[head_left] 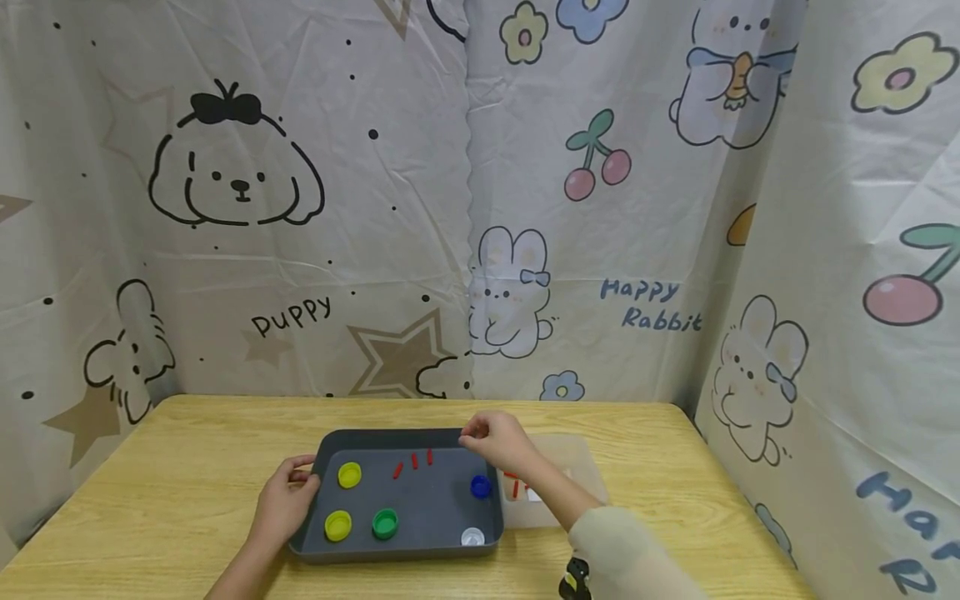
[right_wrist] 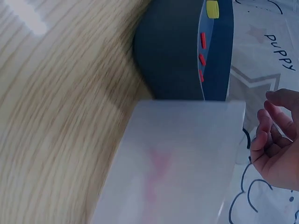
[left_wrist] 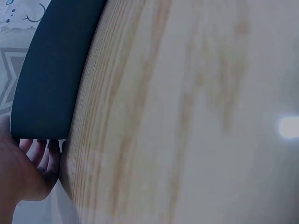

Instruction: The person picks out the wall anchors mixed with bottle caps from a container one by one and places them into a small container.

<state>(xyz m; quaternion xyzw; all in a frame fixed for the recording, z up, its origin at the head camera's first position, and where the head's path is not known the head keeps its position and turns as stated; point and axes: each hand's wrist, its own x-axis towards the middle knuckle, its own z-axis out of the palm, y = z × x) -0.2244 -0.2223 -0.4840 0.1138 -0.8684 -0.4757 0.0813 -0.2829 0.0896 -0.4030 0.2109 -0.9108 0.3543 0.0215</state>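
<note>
A dark grey rectangular tray lies on the table. My left hand holds its left end, fingers against the outer wall. Inside are two yellow caps, a green cap, a blue cap, a clear cap and three small red sticks. Above the tray's far right rim hovers my right hand, its thumb and forefinger tips close together and the other fingers curled. Whether something small sits between those tips cannot be made out.
Right of the tray stands a translucent plastic box with red sticks and something white in it, partly hidden by my right forearm. Wood-grain tabletop surrounds both. A printed cloth hangs behind and at the sides.
</note>
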